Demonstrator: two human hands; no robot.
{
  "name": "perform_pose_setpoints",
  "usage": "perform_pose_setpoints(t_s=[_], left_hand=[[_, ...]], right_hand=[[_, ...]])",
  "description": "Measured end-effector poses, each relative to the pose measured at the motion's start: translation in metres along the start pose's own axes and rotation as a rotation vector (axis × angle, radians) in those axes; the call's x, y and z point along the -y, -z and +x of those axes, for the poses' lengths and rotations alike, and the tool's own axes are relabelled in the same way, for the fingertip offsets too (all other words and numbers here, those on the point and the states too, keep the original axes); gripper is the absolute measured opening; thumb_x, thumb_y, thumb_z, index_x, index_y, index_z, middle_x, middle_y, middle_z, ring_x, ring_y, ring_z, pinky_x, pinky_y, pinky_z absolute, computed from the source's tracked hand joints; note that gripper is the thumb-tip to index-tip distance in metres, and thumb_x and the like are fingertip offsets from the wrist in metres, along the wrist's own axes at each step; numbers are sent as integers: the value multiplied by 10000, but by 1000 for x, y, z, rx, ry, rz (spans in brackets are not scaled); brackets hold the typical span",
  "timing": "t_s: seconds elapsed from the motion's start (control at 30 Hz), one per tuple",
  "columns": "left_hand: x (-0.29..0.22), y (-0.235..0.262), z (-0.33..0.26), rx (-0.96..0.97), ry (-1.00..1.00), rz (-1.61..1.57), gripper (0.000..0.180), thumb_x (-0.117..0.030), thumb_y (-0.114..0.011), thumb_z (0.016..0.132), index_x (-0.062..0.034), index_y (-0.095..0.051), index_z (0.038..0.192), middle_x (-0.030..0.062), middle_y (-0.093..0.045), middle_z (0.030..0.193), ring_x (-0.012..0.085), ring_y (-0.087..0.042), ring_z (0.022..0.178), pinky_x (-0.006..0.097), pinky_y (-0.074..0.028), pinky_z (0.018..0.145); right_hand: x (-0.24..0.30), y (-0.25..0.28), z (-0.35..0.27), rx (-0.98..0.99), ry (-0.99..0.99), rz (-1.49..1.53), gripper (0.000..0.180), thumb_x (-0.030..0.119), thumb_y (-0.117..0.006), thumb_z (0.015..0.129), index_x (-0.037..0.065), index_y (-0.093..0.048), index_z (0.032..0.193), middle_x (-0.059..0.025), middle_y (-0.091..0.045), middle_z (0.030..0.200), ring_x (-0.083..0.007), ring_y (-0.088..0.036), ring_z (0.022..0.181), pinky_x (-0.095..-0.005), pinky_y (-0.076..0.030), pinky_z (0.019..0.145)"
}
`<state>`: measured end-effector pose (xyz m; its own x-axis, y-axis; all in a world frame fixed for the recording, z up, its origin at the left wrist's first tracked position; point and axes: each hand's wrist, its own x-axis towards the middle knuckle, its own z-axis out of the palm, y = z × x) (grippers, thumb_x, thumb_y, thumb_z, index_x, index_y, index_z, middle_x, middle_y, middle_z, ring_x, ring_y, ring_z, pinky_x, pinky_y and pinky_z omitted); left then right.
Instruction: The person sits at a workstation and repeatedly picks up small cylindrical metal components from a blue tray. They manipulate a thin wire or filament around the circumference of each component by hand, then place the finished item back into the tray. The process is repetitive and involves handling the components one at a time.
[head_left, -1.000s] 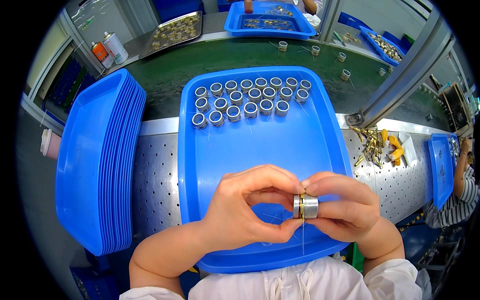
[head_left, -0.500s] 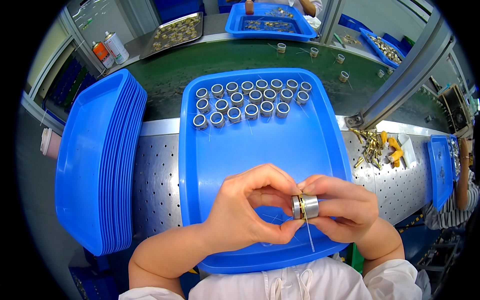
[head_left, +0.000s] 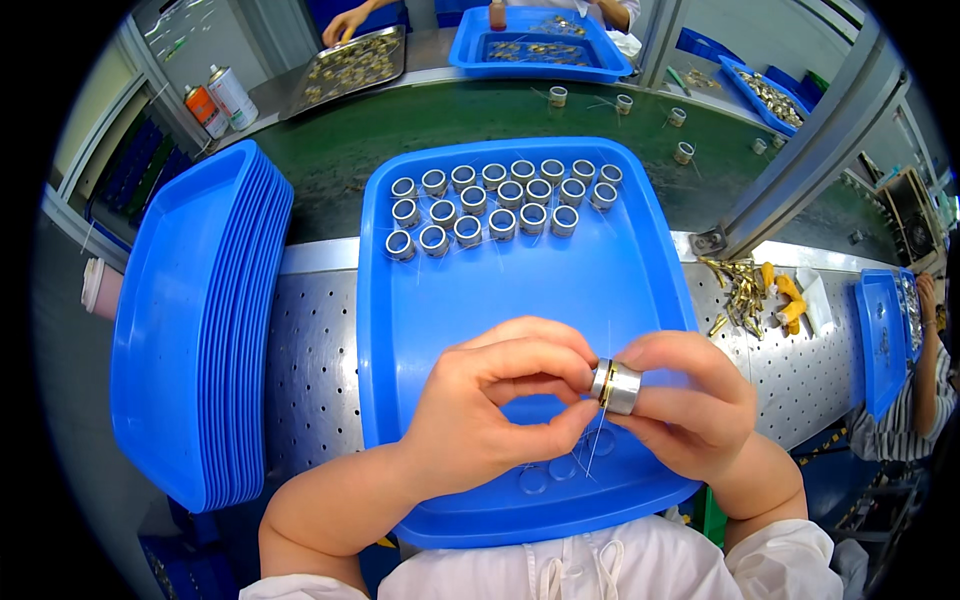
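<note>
Both my hands meet over the near part of a blue tray point(head_left: 480, 300). A small silver metal ring with a brass edge point(head_left: 618, 387) is pinched between the fingers of my right hand point(head_left: 690, 405). The fingertips of my left hand point(head_left: 495, 410) touch its brass side. A thin clear thread point(head_left: 594, 450) hangs down from the ring. At the far end of the tray stand three rows of several similar silver rings point(head_left: 500, 200).
A stack of blue trays point(head_left: 195, 330) leans at my left. Brass and yellow small parts point(head_left: 755, 290) lie on the perforated metal bench at right. Loose rings point(head_left: 620, 103) sit on the green belt beyond. Other people's hands point(head_left: 345, 22) work at far trays; spray cans point(head_left: 220, 97) stand back left.
The ring has turned slightly in my fingers and the hanging thread has shifted a little to the left. My hands stay in the same place over the tray.
</note>
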<state>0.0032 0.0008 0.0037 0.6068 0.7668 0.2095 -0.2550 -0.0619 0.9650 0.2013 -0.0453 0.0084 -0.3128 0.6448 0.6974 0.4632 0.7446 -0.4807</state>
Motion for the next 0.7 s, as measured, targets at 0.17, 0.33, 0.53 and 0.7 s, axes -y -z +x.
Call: perform_pose_setpoints(t_s=[0.17, 0.33, 0.53, 0.7], left_hand=[[-1, 0, -1, -39, -20, 116, 225, 143, -656, 658, 50, -648, 863, 136, -587, 977, 181, -606, 907, 292, -542, 814], [-1, 0, 0, -65, -46, 188, 226, 142, -653, 630, 51, -648, 836, 134, -605, 934, 167, -617, 847, 271, -553, 760], [0, 1, 0, -55, -95, 250, 234, 141, -668, 595, 45, -646, 807, 128, -616, 896, 156, -621, 810, 258, -557, 717], [1, 2, 0, -65, -118, 287, 228, 129, -671, 580, 35, -642, 786, 122, -621, 875, 153, -625, 782, 251, -555, 703]], right_hand=[[0, 3, 0, 46, 119, -137, 233, 1, -698, 672, -20, -661, 901, -164, -602, 983, -266, -624, 805, -324, -521, 667], [0, 5, 0, 96, 168, -143, 262, 15, -674, 647, -72, -636, 891, -198, -588, 999, -289, -617, 811, -336, -522, 664], [-1, 4, -1, 116, 219, -175, 259, 21, -675, 649, -90, -621, 877, -226, -573, 1010, -310, -617, 790, -333, -524, 644], [1, 2, 0, 113, 173, -156, 251, 14, -702, 657, -73, -630, 882, -215, -575, 1006, -302, -625, 764, -324, -530, 626]])
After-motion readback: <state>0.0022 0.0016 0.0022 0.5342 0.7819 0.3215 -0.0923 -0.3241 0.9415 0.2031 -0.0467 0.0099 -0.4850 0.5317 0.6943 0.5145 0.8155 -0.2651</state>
